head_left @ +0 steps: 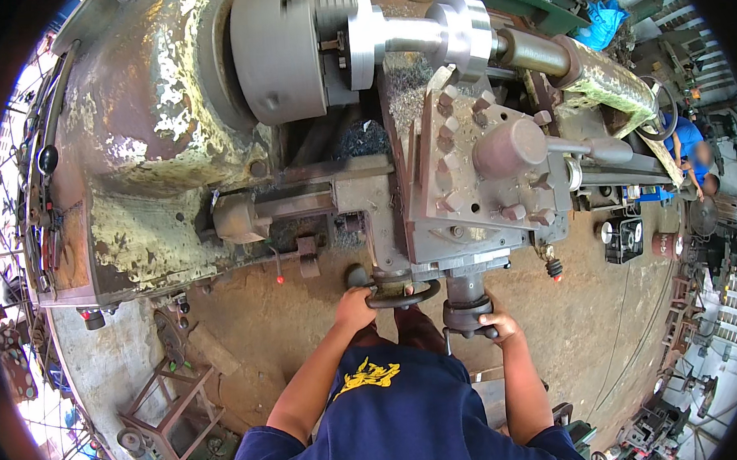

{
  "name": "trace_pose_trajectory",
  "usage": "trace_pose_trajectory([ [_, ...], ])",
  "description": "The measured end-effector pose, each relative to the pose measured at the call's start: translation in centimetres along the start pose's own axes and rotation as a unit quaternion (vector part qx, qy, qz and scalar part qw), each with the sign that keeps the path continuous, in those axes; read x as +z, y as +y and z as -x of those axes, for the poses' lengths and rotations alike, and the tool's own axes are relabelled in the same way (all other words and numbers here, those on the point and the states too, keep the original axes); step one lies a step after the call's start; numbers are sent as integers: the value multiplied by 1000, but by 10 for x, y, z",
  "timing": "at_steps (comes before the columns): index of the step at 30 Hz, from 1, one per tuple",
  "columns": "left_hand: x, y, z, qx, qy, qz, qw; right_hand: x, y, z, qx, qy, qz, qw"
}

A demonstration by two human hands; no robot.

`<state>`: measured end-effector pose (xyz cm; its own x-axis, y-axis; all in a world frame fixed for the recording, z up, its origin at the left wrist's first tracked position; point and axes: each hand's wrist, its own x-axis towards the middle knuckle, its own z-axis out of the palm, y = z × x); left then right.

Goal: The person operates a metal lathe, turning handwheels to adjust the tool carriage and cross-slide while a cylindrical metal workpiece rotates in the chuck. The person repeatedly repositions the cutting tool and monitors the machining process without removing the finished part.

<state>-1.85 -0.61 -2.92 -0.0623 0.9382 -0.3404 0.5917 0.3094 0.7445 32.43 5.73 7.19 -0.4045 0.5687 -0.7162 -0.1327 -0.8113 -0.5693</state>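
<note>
My left hand [355, 307] is closed round the left side of a black handwheel [416, 297] on the front of a large metal lathe. My right hand [502, 324] grips a dark crank handle [470, 318] at the end of a short shaft. Above the hands sits the square tool post [485, 172], with several bolts, a round knob and a lever. Its cutting tool [441, 79] points toward a shiny stepped metal workpiece [411, 35]. The chuck [278, 54] lies at the workpiece's left, and the tailstock [595, 73] supports its right end.
Metal chips [411, 92] lie beneath the workpiece. The worn headstock [158, 99] fills the upper left. Lower left stands a rusty metal frame [172, 406]. At the right are a black crate-like object [622, 240], a red can [667, 245] and another person in blue [689, 145].
</note>
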Motion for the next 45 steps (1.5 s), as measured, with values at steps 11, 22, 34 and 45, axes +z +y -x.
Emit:
trace_pose_trajectory([
  [11,-9,12,2,-45,-35,-22,998,-24,37,-16,23,-69,-189,979],
  [22,-3,6,1,-8,3,17,1000,0,17,-15,-11,-104,-104,989],
  [34,16,5,17,-89,163,-8,982,-24,40,-22,-11,-97,-167,981],
  [45,51,88,37,-116,-273,382,875,-33,45,-25,7,-122,-193,974],
])
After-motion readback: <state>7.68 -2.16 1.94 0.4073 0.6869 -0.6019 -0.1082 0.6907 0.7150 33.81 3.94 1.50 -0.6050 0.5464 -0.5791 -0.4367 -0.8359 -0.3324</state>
